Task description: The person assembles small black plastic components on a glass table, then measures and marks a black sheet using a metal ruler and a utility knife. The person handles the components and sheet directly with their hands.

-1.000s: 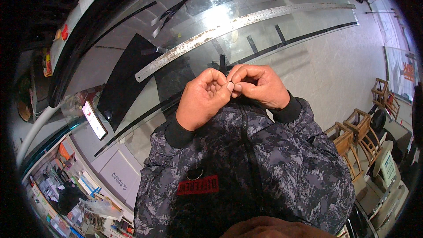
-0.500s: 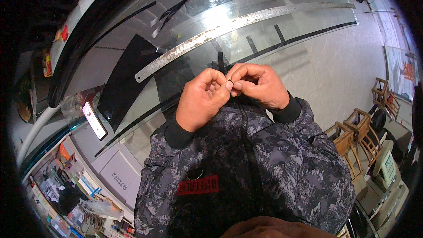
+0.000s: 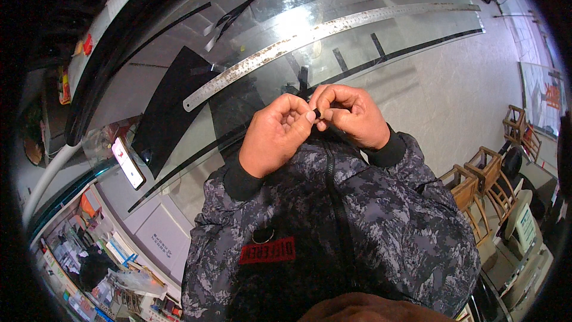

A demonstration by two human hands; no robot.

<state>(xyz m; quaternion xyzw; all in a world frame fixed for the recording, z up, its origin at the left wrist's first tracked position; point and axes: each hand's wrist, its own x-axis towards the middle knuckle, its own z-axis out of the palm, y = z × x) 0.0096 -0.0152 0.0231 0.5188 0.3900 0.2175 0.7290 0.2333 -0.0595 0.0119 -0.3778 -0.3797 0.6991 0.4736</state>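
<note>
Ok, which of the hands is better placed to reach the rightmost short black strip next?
Probably the right hand: it is nearer that short black strip, with the left hand farther across. Both seem to pinch a small black piece, so the right would first need freeing.

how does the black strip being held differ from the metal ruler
The black strip is pinched between the left hand and right hand; the metal ruler lies on the glass, untouched. The strip is black; the ruler silvery with brown stains. The ruler looks far longer than the strip's visible part.
</note>
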